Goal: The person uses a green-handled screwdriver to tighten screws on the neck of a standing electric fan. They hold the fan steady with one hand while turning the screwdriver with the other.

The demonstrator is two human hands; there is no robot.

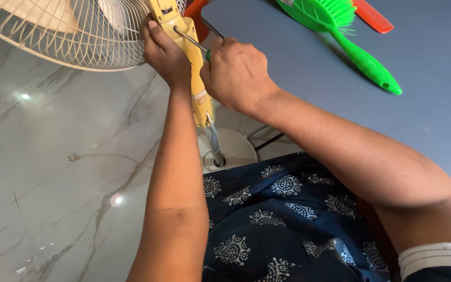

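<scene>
The fan grille [63, 31] in the upper left of the frame is cream white. The fan neck [194, 62] is yellow. The brush [351, 36] at the upper right is bright green, and the comb [374, 15] beside it is red. The table [309, 89] is grey-blue. The floor [53, 172] is pale grey marble with dark veins. The garment [288, 219] at the bottom is dark blue with white round prints.
</scene>
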